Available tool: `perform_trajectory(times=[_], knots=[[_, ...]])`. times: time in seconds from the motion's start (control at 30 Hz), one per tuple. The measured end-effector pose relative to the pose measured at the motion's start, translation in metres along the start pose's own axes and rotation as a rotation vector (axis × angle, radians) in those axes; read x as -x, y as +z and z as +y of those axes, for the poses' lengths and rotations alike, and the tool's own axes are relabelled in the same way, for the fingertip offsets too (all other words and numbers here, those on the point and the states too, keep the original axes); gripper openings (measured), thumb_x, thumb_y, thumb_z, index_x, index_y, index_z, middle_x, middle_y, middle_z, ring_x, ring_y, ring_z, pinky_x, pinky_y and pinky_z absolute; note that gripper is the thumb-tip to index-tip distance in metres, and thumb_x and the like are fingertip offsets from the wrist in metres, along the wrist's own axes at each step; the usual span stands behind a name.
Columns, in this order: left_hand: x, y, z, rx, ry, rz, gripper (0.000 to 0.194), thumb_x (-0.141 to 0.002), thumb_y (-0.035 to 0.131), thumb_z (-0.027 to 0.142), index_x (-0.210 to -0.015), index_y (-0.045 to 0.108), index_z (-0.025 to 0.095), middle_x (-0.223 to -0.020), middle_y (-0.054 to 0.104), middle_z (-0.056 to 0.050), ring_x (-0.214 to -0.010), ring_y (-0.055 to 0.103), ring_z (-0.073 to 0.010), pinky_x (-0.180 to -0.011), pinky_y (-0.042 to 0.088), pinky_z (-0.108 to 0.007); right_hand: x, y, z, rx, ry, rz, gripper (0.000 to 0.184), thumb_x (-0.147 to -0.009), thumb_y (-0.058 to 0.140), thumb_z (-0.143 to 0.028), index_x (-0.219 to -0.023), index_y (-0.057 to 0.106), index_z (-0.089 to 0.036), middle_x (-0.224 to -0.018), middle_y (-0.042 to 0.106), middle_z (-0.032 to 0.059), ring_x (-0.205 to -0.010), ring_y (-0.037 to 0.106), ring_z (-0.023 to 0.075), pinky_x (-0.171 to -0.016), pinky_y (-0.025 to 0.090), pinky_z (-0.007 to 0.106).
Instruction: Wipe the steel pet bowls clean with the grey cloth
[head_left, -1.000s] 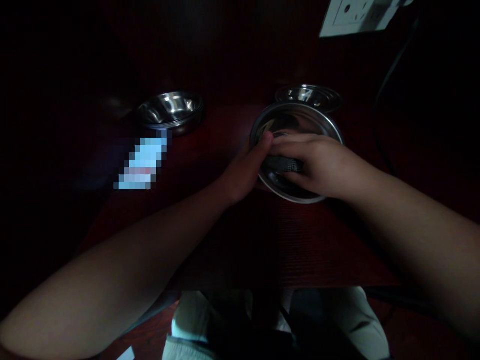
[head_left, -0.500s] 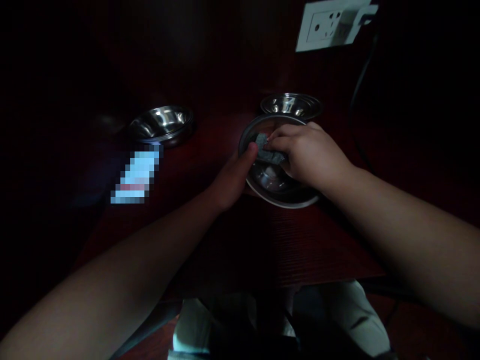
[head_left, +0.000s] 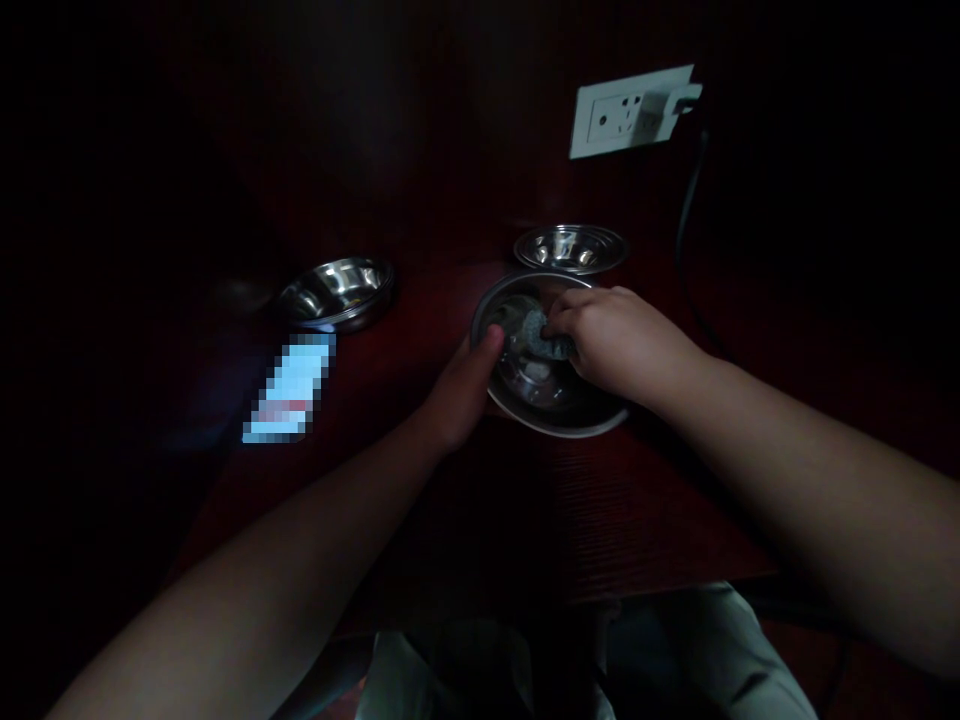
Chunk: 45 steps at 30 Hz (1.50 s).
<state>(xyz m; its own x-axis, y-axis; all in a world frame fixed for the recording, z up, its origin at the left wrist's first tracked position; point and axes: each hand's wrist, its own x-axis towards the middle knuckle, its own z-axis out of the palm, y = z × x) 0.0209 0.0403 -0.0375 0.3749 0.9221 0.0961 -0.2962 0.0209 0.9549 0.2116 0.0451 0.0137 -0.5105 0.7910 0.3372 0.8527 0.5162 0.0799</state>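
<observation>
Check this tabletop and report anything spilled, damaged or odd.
One oddity: the bright patch in front of the left metal bowl appears as coarse square blocks, unlike its surroundings. I see no spill or damage around the held bowl, though much of the scene is too dark to judge.

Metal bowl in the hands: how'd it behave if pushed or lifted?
The bowl is probably stiff, as its metal rim looks round and unbent. Its smooth, shiny inside may be slippery to grip. It could tip if pressed at the rim, since the sides seem to flare outward; the left hand has its thumb over that rim.
</observation>
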Motion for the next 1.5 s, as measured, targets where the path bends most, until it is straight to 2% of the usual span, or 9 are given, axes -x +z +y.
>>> perform_trajectory(times=[0.17,0.37,0.57,0.67,0.93,1.13,1.3,1.5], knots=[[0.003,0.003,0.002,0.04,-0.071,0.019,0.059,-0.088,0.052,0.059,-0.134,0.049,0.023,-0.119,0.069,-0.013,-0.112,0.064,-0.0329,-0.093,0.052,-0.05,0.005,-0.005,-0.001,0.009,-0.029,-0.049,0.028,-0.073,0.057,-0.008,-0.092,0.075,-0.017,-0.093,0.072,0.01,-0.083,0.066,0.0241,-0.074,0.05,0.036],[0.003,0.003,0.001,0.043,-0.054,0.042,0.058,-0.086,0.057,0.058,-0.132,0.051,0.024,-0.119,0.068,-0.012,-0.112,0.063,-0.0316,-0.094,0.052,-0.048,0.011,-0.016,-0.006,-0.03,-0.024,-0.205,0.017,-0.074,0.06,-0.016,-0.084,0.073,-0.017,-0.087,0.071,0.0106,-0.076,0.067,0.0251,-0.068,0.051,0.037],[0.002,0.002,-0.001,0.006,-0.03,0.041,0.053,-0.088,0.054,0.056,-0.129,0.054,0.022,-0.127,0.063,-0.013,-0.121,0.057,-0.0313,-0.1,0.046,-0.048,0.015,-0.019,-0.009,-0.286,-0.077,-0.32,0.009,-0.076,0.061,-0.018,-0.078,0.069,-0.019,-0.088,0.071,0.0069,-0.083,0.067,0.0221,-0.078,0.052,0.036],[0.003,0.003,0.0,-0.033,0.006,0.034,0.053,-0.088,0.055,0.055,-0.128,0.055,0.021,-0.13,0.062,-0.012,-0.124,0.054,-0.0313,-0.106,0.041,-0.048,0.016,-0.015,-0.01,-0.412,-0.101,-0.344,0.009,-0.078,0.061,-0.019,-0.081,0.069,-0.02,-0.088,0.072,0.0056,-0.082,0.067,0.0205,-0.079,0.052,0.035],[0.007,0.007,0.006,-0.037,0.048,0.051,0.058,-0.087,0.057,0.057,-0.132,0.052,0.021,-0.137,0.057,-0.012,-0.132,0.048,-0.0306,-0.114,0.033,-0.046,0.014,-0.014,-0.02,-0.61,-0.125,-0.255,0.011,-0.078,0.062,-0.019,-0.089,0.066,-0.02,-0.09,0.07,0.0048,-0.08,0.066,0.0196,-0.073,0.052,0.033],[0.007,0.008,0.009,-0.118,0.06,0.03,0.056,-0.09,0.052,0.057,-0.131,0.052,0.02,-0.142,0.054,-0.012,-0.135,0.045,-0.0299,-0.115,0.031,-0.045,0.014,-0.005,-0.025,-0.715,-0.148,-0.114,0.031,-0.079,0.064,-0.019,-0.111,0.063,-0.021,-0.108,0.071,0.0074,-0.099,0.066,0.0221,-0.09,0.052,0.039],[0.005,0.008,0.007,-0.097,0.042,0.034,0.06,-0.089,0.05,0.061,-0.132,0.051,0.019,-0.141,0.054,-0.014,-0.135,0.046,-0.0315,-0.113,0.033,-0.046,0.013,0.005,-0.027,-0.597,-0.122,-0.006,0.042,-0.082,0.062,-0.017,-0.123,0.057,-0.02,-0.122,0.066,0.0126,-0.111,0.064,0.0268,-0.096,0.05,0.046],[0.005,0.009,0.008,-0.121,0.062,-0.007,0.059,-0.089,0.051,0.059,-0.133,0.05,0.021,-0.142,0.054,-0.013,-0.136,0.045,-0.0308,-0.114,0.032,-0.045,0.006,0.005,-0.025,-0.476,-0.133,0.091,0.036,-0.081,0.058,-0.012,-0.116,0.06,-0.021,-0.118,0.067,0.0115,-0.11,0.064,0.0272,-0.094,0.052,0.046]])
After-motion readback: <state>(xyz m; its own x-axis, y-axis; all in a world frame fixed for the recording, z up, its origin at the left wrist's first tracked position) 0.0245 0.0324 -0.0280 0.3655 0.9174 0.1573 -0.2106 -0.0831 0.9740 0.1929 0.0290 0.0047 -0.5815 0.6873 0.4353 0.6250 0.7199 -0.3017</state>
